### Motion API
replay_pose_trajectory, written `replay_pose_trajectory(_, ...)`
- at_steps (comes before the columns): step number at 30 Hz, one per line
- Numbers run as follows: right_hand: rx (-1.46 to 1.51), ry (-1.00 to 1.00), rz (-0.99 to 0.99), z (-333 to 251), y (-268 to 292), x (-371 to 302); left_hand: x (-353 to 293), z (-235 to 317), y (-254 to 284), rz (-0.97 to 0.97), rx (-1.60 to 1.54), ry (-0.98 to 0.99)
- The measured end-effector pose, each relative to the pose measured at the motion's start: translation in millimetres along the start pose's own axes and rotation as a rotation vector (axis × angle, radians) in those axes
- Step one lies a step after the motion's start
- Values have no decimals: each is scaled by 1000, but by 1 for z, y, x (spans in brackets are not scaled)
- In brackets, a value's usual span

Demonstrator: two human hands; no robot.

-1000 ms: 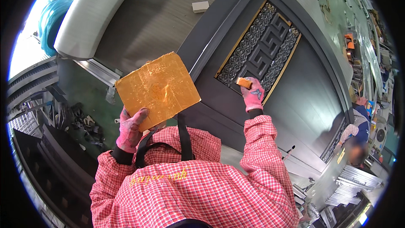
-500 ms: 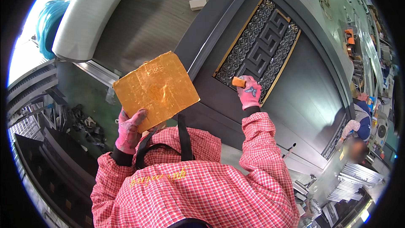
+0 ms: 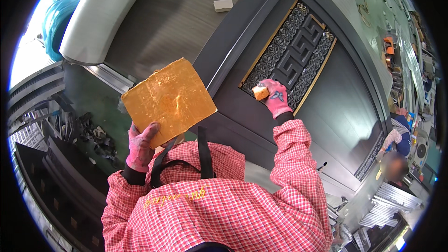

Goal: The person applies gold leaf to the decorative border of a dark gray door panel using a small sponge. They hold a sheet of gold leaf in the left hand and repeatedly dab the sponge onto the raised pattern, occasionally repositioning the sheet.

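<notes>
My left hand (image 3: 141, 148), in a stained pink glove, grips the lower left corner of a flat gold-coloured board (image 3: 170, 100), thumb on its face. The board is smeared with gold and tilted toward me. In my gloved right hand (image 3: 275, 97) is a small sponge block (image 3: 260, 93), its visible face pale and orange-gold. That hand is over the near end of a dark grey door panel's carved inset (image 3: 295, 56). The inset has a raised key pattern between rows of scrollwork, with gold along its edges. Whether the sponge touches the carving I cannot tell.
A white block (image 3: 223, 5) lies on the grey sheet beyond the board, near a large pale roll (image 3: 105, 16). Dark panels (image 3: 56, 182) stand at the lower left. Another person (image 3: 396, 142) bends over the door's far right end, near stacked metal strips (image 3: 389, 203).
My right hand has shifted slightly along the near end of the inset and turned, so more of the sponge's pale face shows. The left hand still holds the board, almost unmoved.
</notes>
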State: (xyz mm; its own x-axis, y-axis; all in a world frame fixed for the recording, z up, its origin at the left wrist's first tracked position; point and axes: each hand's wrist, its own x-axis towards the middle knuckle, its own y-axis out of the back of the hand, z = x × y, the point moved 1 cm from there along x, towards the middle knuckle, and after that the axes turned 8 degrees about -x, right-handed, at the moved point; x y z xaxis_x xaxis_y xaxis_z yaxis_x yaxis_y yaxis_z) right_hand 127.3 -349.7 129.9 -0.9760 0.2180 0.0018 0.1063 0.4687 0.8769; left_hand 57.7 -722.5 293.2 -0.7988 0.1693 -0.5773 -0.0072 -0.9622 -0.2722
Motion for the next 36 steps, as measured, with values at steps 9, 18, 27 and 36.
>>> replay_pose_trajectory(9, -120, 138, 43, 12, -7, 17, -3, 0, 7, 29, 2, -3)
replay_pose_trajectory(18, -141, 157, -70, 7, -20, 17, -2, 1, 13, -17, -80, 4)
replay_pose_trajectory(27, -244, 189, -135, 4, -36, 24, -4, 2, 13, -4, -96, 12)
replay_pose_trajectory(36, -269, 164, -88, -1, -30, 34, -5, 2, 14, 18, -73, -5)
